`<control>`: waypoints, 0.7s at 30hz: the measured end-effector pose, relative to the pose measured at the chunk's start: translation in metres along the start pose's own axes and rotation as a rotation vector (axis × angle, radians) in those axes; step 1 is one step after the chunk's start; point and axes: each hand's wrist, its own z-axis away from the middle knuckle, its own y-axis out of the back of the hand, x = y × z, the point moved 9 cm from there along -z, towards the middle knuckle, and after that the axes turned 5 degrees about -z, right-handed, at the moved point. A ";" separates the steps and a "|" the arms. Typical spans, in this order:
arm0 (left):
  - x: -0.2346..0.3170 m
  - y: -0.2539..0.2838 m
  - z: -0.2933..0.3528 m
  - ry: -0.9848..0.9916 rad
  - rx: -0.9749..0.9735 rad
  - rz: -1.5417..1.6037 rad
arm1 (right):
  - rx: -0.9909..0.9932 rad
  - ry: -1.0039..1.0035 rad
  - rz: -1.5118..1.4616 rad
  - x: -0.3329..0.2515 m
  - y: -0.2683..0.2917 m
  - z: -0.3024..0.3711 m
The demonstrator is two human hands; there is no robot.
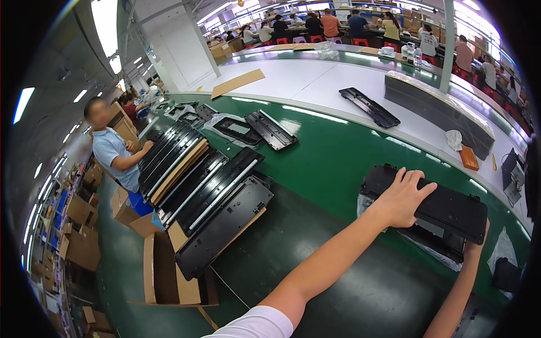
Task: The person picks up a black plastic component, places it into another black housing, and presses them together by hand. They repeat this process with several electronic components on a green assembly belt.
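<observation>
A long black plastic cover (445,204) is held at the right of the bench, tilted over a second black part. My left hand (401,198) grips it near the middle, fingers over its top face and thumb side along the near edge. At the cover's right end is my right hand (478,245), its fingers partly hidden behind that end as it holds on. Underneath lies a black frame (431,236) with a window-like opening, resting on clear plastic wrap (363,204).
Black panels (225,217) stand stacked with cardboard sheets at left, above an open carton (149,270). Loose black frames (270,128) lie on the green bench (315,163). Another panel (369,107) rests on the white surface, near an orange box (469,158). A person in light blue (115,152) stands left.
</observation>
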 end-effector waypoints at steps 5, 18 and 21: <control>-0.005 -0.001 0.006 0.001 0.021 0.029 | -0.006 -0.049 -0.057 -0.005 -0.011 0.000; 0.029 0.000 -0.015 -0.081 0.016 -0.003 | -0.021 -0.106 0.762 -0.035 0.032 0.000; 0.026 -0.011 -0.029 -0.033 -0.075 0.013 | -0.084 0.194 0.885 -0.024 0.052 0.000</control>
